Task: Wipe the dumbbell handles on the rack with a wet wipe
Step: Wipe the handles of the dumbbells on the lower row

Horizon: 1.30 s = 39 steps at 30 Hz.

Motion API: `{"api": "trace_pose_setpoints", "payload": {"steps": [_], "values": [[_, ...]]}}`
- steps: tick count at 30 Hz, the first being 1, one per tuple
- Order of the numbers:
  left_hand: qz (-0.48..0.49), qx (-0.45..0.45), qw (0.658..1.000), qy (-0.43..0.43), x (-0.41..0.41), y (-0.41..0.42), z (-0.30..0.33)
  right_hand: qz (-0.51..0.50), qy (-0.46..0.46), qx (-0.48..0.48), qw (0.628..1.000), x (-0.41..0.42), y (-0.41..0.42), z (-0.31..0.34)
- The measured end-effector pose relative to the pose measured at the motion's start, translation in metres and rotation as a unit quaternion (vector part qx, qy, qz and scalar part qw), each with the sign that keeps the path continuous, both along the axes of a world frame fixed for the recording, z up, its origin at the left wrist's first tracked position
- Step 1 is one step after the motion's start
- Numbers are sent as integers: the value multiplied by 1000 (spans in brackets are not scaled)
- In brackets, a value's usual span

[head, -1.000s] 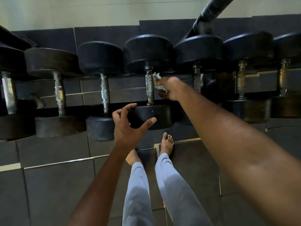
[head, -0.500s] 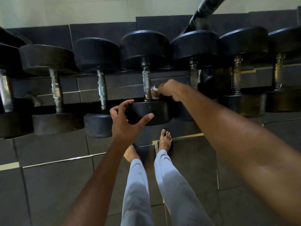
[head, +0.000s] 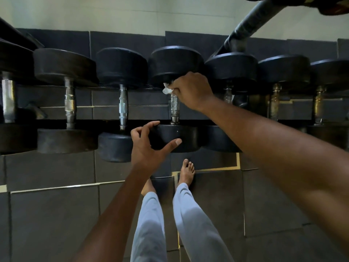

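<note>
Item: dumbbell handle (head: 174, 108) on rack, wipe stroke under way
Right hand (head: 190, 89) pinching wet wipe (head: 167, 89), now moved from lower end to handle top; left hand (head: 149, 146) spread, steadying near weight head (head: 176, 138)

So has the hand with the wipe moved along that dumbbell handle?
Yes. The right hand with the wet wipe slid from the handle's near end up to its far end, against the far dumbbell head.

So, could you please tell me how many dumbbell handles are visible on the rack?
7: far-left handle, second, third, the wiped handle, fifth partly behind the arm, sixth, seventh. More may lie off-frame.
</note>
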<state>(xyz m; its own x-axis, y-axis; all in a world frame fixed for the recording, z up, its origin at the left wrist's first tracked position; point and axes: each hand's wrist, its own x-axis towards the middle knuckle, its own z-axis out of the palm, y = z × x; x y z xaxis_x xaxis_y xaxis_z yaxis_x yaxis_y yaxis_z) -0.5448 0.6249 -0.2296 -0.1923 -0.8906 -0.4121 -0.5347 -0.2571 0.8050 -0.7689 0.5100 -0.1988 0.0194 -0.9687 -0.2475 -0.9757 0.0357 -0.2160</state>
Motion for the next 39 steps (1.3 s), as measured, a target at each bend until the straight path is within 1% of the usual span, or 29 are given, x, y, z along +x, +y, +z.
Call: {"api": "trace_pose_setpoints", "payload": {"steps": [4, 7, 9, 12, 19, 24, 30, 36, 39], "values": [[5, -1, 1000, 2, 0, 2, -1, 86, 91, -7, 992, 16, 4, -11], [10, 2, 1000, 7, 0, 1, -3, 70, 92, -12, 993, 20, 0, -11], [8, 5, 1000, 12, 0, 2, -4, 54, 83, 15, 995, 21, -4, -8], [8, 10, 1000, 20, 1, 2, -3, 50, 92, 64, 993, 27, -9, -9], [1, 19, 1000, 6, 1, 2, 3, 84, 129, 159, 975, 38, -24, -5], [2, 17, 1000, -2, 2, 1, 3, 100, 119, 219, 963, 41, -31, -2], [-1, 15, 1000, 0, 3, 1, 4, 137, 84, 328, 931, 47, -43, 6], [2, 11, 1000, 7, 2, 2, 3, 211, 86, 383, 895, 46, -35, 3], [-1, 17, 1000, 8, 2, 2, 2, 197, 70, 396, 894, 46, -27, -1]]}}
